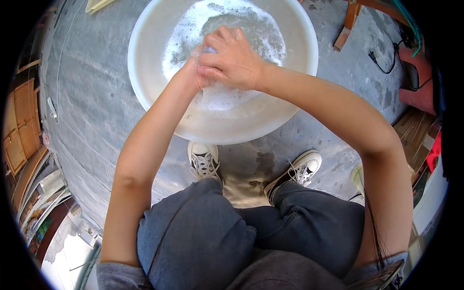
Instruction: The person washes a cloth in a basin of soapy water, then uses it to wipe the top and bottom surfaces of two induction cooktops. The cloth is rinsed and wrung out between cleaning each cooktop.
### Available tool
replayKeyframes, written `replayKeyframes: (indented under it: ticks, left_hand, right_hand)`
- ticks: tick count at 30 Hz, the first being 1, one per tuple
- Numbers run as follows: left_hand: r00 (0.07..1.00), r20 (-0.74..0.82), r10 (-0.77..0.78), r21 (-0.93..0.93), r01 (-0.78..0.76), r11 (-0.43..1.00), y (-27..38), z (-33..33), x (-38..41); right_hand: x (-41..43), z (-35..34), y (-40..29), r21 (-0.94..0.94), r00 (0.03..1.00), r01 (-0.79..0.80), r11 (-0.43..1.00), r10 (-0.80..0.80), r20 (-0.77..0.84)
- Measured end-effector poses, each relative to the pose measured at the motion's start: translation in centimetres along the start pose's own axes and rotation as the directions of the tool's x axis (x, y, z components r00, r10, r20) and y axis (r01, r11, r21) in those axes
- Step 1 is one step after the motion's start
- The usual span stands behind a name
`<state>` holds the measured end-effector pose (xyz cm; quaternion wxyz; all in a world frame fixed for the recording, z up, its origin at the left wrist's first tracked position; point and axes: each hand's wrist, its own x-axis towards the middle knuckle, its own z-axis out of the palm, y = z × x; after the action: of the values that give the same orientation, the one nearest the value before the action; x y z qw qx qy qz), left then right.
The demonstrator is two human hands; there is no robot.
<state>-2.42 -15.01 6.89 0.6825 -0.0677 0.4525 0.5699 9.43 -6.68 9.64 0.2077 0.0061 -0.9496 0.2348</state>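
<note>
A wide, pale round basin (224, 132) stands on the floor before me, holding cloudy water (250, 32) ringed with white suds (177, 40). Over the water, my right hand (233, 59) lies across my left hand (201, 70), the two pressed together with fingers curled. A small, pale bluish thing (210, 49) shows between them, wet and mostly covered; its kind cannot be made out. Most of my left hand's fingers are hidden under the right one. Foam clings around both hands.
My sneakers (203, 161) are planted close to the basin's near side on the grey floor (98, 90). To the right are a wooden leg (346, 30), a black cable with a plug (384, 69), a reddish plastic stool (417, 94) and a cardboard box (415, 134). Wooden cabinet doors (21, 119) stand left.
</note>
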Motion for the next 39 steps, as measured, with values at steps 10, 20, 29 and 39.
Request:
replayKeyframes:
  ticks: [10, 20, 29, 39]
  left_hand:
    - [0.991, -0.111, 0.072, 0.215, -0.047, 0.975, 0.2, 2.6, -0.9]
    - [0.777, 0.238, 0.583, 0.766, 0.219, -0.604, -3.7, -2.2, 0.4]
    - [0.994, -0.106, -0.035, 0.274, 0.063, 0.96, 0.1, -0.1, -0.2]
    - [0.957, -0.28, 0.074, 0.308, 0.016, 0.951, -1.5, 4.2, -1.0]
  right_hand:
    - [4.1, -1.4, 2.0, 0.204, 0.831, -0.497, 0.843, 0.395, 0.393]
    - [-4.2, 2.6, 6.9, -0.484, 0.867, -0.367, 0.795, 0.481, 0.133]
    - [-3.6, 1.1, 0.3, 0.198, 0.963, -0.27, 0.942, 0.263, 0.062]
    - [3.0, -0.5, 1.6, 0.253, 0.686, -0.726, 0.639, 0.652, 0.322]
